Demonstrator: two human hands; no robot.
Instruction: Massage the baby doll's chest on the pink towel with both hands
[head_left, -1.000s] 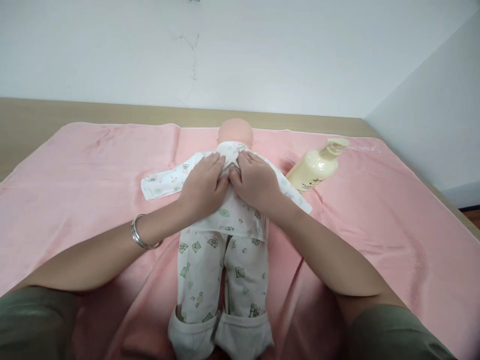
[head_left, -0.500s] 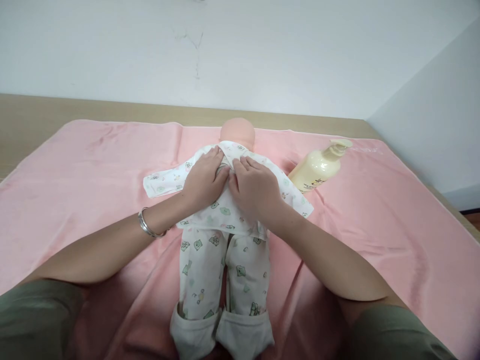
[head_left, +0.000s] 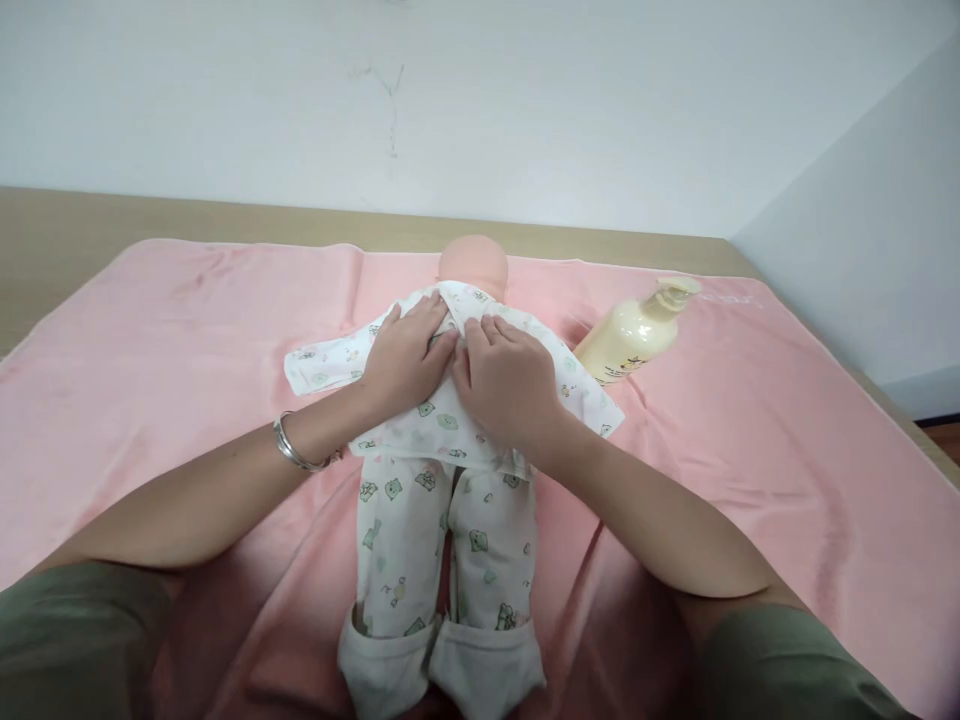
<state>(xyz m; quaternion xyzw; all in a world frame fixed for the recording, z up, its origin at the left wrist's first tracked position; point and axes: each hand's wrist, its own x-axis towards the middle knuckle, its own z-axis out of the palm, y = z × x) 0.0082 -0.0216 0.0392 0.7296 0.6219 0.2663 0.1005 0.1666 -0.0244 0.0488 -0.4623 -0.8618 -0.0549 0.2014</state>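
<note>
A baby doll point(head_left: 472, 262) lies stretched out with its bald head at the far end, dressed in a white printed shirt point(head_left: 442, 422) and matching trousers point(head_left: 480, 540). My left hand point(head_left: 409, 350) rests on the left side of the shirt's upper front, fingers extended and thumb toward the middle. Opposite it, my right hand point(head_left: 510, 380) lies on the other side, its fingers slightly bent and their tips near the neckline. Between the thumbs a narrow gap shows the overlapping collar. The undersides of both hands are hidden against the cloth.
A pale yellow pump bottle point(head_left: 637, 335) leans at a tilt beside the doll's right-hand sleeve. Under everything spreads a wrinkled pink blanket point(head_left: 750, 430) on a wooden tabletop point(head_left: 75, 225). A white wall point(head_left: 525, 120) rises behind the far edge.
Both hands keep their places on the shirt. The whole view has shifted very slightly, with the doll and bottle a few pixels further left.
</note>
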